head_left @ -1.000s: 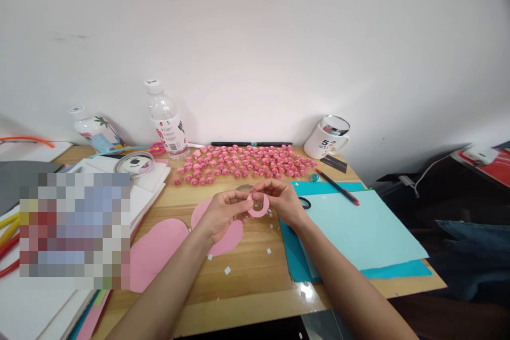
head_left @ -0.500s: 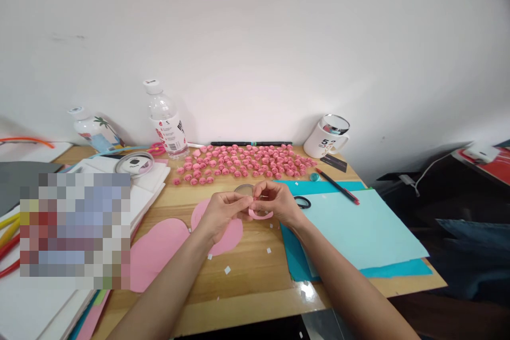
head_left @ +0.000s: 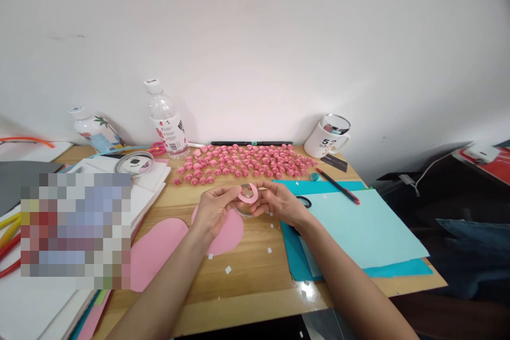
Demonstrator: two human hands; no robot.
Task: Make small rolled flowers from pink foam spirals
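Both my hands meet over the middle of the wooden table (head_left: 255, 271). My left hand (head_left: 213, 207) and my right hand (head_left: 279, 203) pinch a curled pink paper strip (head_left: 248, 195) between their fingertips, just above the table. A small clear round lid (head_left: 245, 211) lies under the strip, partly hidden. Behind my hands lie several small pink paper roses (head_left: 243, 162) in rows. A pink paper circle (head_left: 225, 234) lies under my left wrist.
A water bottle (head_left: 165, 119) and a second bottle (head_left: 95, 130) stand at the back left, a white mug (head_left: 329, 137) at the back right. Light blue paper (head_left: 362, 228) with a red pen (head_left: 338, 187) lies right. A stack of paper (head_left: 147, 180) lies left.
My hands shifted slightly left and lifted the pink strip; it now stands higher between my fingertips, turned to show its curl, and the clear lid shows beneath it.
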